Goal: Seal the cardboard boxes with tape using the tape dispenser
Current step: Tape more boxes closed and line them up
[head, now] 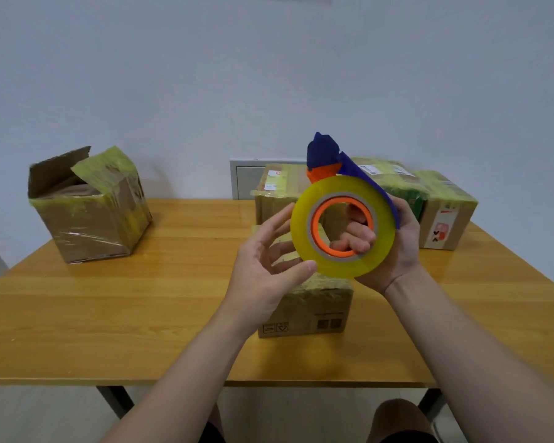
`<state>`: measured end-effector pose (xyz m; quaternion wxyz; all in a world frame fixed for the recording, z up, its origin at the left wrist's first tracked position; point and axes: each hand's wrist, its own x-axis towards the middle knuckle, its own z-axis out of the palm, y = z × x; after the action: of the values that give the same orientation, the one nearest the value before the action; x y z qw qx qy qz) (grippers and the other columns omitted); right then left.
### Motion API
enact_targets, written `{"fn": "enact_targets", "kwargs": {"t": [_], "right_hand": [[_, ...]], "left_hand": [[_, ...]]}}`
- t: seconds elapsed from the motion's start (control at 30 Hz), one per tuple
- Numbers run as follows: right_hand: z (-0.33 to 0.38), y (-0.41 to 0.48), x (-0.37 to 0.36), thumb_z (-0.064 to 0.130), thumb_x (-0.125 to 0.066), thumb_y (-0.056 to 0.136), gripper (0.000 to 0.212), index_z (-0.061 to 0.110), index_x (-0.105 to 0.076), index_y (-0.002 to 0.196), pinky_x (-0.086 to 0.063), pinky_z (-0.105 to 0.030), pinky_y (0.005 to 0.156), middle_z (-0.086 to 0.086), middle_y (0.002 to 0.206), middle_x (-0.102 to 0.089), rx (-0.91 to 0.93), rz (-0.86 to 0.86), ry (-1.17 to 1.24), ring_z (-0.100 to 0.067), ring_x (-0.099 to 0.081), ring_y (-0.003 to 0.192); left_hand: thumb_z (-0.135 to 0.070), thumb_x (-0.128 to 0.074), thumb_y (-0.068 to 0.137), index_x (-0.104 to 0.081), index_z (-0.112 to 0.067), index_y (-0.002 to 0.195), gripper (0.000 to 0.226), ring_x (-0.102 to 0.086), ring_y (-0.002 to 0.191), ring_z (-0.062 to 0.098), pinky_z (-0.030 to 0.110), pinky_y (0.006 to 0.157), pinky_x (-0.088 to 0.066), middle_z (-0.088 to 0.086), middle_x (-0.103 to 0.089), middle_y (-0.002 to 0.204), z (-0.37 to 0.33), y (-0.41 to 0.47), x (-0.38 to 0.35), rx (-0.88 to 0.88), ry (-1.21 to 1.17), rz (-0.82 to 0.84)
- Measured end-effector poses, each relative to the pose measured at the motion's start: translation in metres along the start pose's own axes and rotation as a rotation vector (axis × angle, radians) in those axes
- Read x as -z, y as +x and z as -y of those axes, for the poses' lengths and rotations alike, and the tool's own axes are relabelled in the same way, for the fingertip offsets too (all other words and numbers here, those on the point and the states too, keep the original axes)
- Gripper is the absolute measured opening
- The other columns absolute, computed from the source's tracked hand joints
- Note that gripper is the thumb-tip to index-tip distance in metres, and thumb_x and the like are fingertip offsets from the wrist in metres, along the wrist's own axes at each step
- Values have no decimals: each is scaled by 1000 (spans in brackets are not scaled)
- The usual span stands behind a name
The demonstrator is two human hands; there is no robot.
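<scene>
My right hand (394,247) grips the tape dispenser (325,155), blue with an orange hub, raised above the table; its fingers curl through the core of the yellow tape roll (304,225). My left hand (266,260) is beside the roll with relaxed fingers, its thumb tip touching the roll's lower left edge. Under the hands a small cardboard box (314,311) sits on the table, mostly hidden. An opened box (90,206) with raised flaps stands at the far left.
The wooden table (125,298) carries more taped boxes behind the dispenser: one in the middle back (275,190) and one at the right (445,215). A white wall stands close behind. My knees show below the table's front edge.
</scene>
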<state>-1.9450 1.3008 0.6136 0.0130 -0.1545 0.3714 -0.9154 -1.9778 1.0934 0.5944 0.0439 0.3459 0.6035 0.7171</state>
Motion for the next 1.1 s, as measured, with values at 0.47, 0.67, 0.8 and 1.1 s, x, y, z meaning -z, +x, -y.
{"fn": "enact_targets", "kwargs": {"t": [0.47, 0.67, 0.8, 1.1], "right_hand": [[3, -9, 22, 47, -56, 96, 48, 1, -70, 93, -50, -32, 74, -8, 64, -70, -85, 259, -30, -20, -69, 57], [0, -11, 23, 52, -58, 96, 52, 2, -71, 90, -51, -31, 72, -8, 59, -67, -88, 205, -20, -20, -66, 52], [-2, -11, 19, 53, -57, 98, 55, 0, -70, 100, -53, -33, 78, -9, 63, -68, -102, 205, 13, -20, -67, 57], [29, -18, 24, 53, -67, 88, 56, 1, -72, 108, -42, -44, 79, -10, 59, -65, -237, 130, -390, -23, -63, 53]], "left_hand": [[-32, -84, 76, -78, -14, 107, 36, -75, 107, 16, 30, 75, -64, -2, -78, 109, -2, -18, -13, -120, 128, -260], [-44, -79, 76, -69, -18, 122, 54, -77, 102, 25, 43, 87, -64, 7, -78, 112, -4, -23, -28, 451, -180, -9], [-26, -81, 80, -66, -15, 128, 52, -76, 107, 21, 40, 92, -62, 5, -79, 112, -7, -21, -33, 454, -264, 49], [-61, -82, 68, -73, -35, 111, 52, -69, 94, 12, 31, 80, -62, -8, -73, 95, -19, -5, 6, 175, 383, 25]]}}
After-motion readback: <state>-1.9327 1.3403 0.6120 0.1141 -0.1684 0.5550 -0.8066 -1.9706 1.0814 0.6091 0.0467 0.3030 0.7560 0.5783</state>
